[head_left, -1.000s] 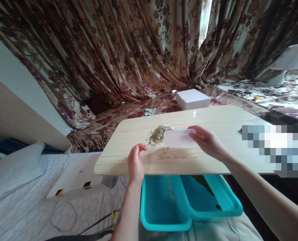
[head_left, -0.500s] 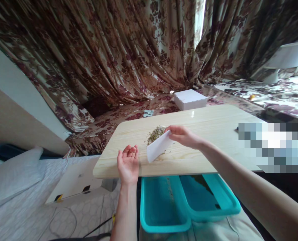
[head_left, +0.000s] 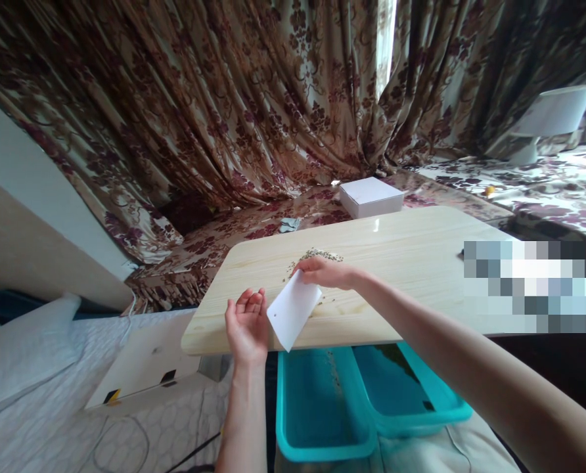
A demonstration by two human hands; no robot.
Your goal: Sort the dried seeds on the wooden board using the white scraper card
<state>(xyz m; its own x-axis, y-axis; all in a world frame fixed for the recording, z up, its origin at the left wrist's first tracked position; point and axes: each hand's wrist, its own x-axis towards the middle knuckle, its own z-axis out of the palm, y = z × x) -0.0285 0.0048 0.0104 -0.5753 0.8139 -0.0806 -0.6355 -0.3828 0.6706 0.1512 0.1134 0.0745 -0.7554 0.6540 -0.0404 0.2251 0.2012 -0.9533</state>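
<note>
My right hand [head_left: 325, 272] grips the upper edge of a white card [head_left: 295, 310], which is tilted with its lower corner toward me. One small dark speck shows on the card near its left edge. Palm up, my left hand [head_left: 248, 323] is beside the card's left edge, fingers loosely curled and apart, with nothing visible in it. Behind my right hand, a pile of small seed-like grains [head_left: 317, 253] lies on the wooden tabletop [head_left: 396, 249], partly hidden by that hand. A few stray grains are scattered near the card.
Below the table's near edge are two teal plastic bins, the left bin [head_left: 286, 420] with grains inside and the right bin [head_left: 463, 412] with darker matter. A white box [head_left: 372, 198] stands behind the table. A large flat carton [head_left: 140, 358] lies at left.
My right hand has moved left and toward me with the card, bringing it close to my left hand. The card's face is now turned more toward me. My left hand has barely moved.
</note>
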